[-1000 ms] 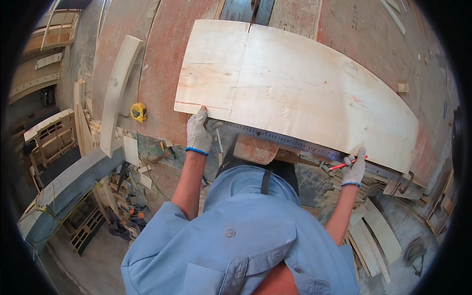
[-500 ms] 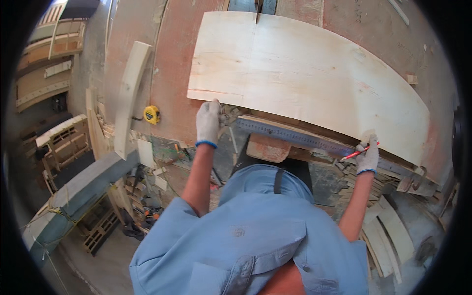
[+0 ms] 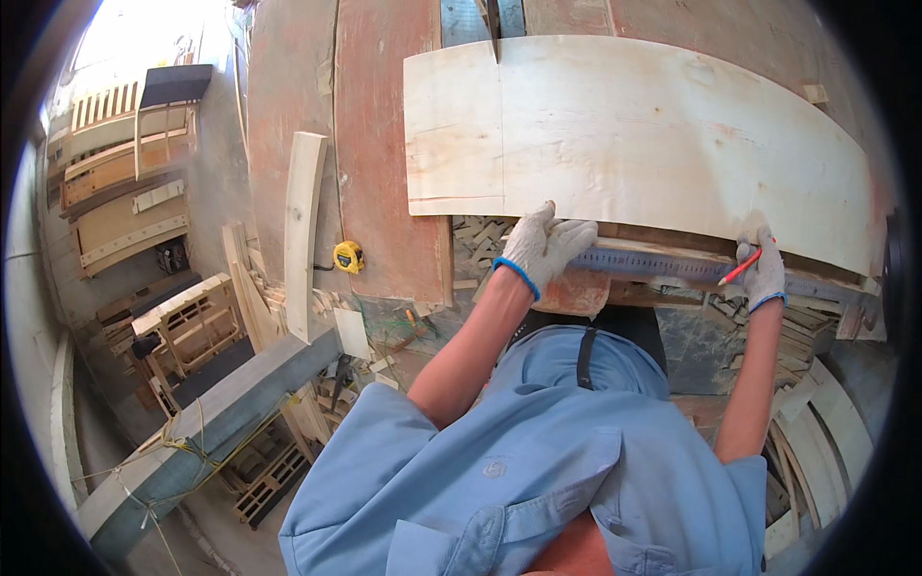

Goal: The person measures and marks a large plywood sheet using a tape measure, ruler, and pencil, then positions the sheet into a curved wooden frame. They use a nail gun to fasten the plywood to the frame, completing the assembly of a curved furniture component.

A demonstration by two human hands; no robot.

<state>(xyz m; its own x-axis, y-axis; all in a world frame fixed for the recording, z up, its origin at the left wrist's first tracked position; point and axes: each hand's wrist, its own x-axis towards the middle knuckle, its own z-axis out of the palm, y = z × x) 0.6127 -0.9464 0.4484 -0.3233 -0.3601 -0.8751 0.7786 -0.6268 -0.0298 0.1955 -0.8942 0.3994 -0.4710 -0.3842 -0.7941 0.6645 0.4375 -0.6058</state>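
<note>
A large pale plywood sheet with a curved far edge lies across the work surface. At its near edge is my gloved left hand; the fingers are stretched out, one at the sheet's edge and others beside the left end of a metal ruler. The ruler runs along the front, just below the sheet. My gloved right hand is closed on a red pencil, with fingertips at the sheet's near edge toward the right.
A yellow tape measure rests on the reddish board at left, near a curved wooden strip. A dark, thin blade-like piece meets the sheet's far edge. Wood offcuts lie below right; wooden frames stand at left.
My left hand has left the sheet's left corner and moved right along the near edge to the ruler. My right hand keeps the pencil near the same part of the edge. The view has shifted.
</note>
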